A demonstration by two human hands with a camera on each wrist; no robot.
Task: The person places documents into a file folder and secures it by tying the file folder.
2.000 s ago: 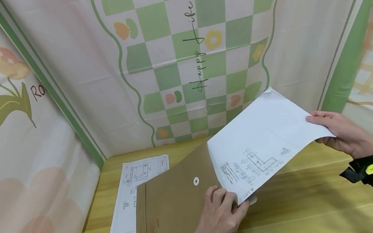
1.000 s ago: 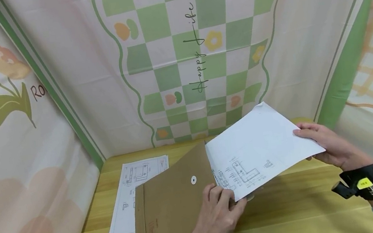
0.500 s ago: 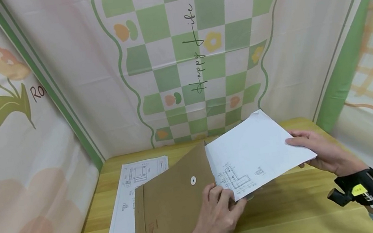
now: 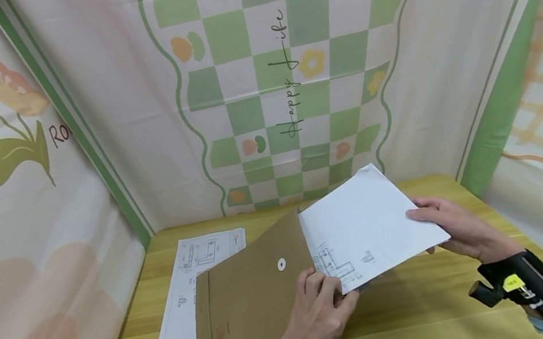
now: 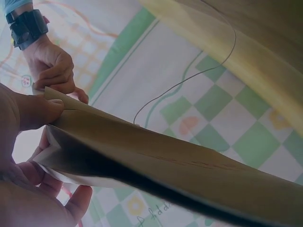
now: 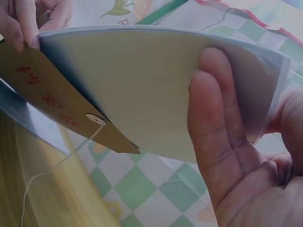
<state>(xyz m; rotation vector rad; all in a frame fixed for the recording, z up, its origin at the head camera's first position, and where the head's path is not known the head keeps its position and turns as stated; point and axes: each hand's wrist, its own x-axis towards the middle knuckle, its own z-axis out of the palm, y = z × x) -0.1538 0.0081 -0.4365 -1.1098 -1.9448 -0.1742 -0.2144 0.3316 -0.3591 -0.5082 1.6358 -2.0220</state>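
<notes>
Left hand [image 4: 318, 316] pinching brown envelope [image 4: 252, 294] mouth at 6 o'clock; right hand [image 4: 460, 233] gripping white sheet [image 4: 368, 225] at 3 o'clock, half inside envelope. Second drawing [image 4: 198, 278] flat on surface [image 4: 427, 310] at 9 o'clock.

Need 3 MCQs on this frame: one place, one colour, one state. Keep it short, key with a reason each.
1. Where does the loose drawing sheet lie?
A. on the table, partly under the envelope
B. in the right hand
C. on the backdrop

2. What colour is the envelope?
A. white
B. brown
C. green

3. How far in is the white paper stack?
A. fully inside
B. wholly outside
C. partly inside the mouth

Key: 1 A, it lies flat on the table with the envelope's corner over it. 2 B, kraft brown in the head view. 3 C, the left hand holds the mouth and the right hand grips the stack's outer end.
</notes>
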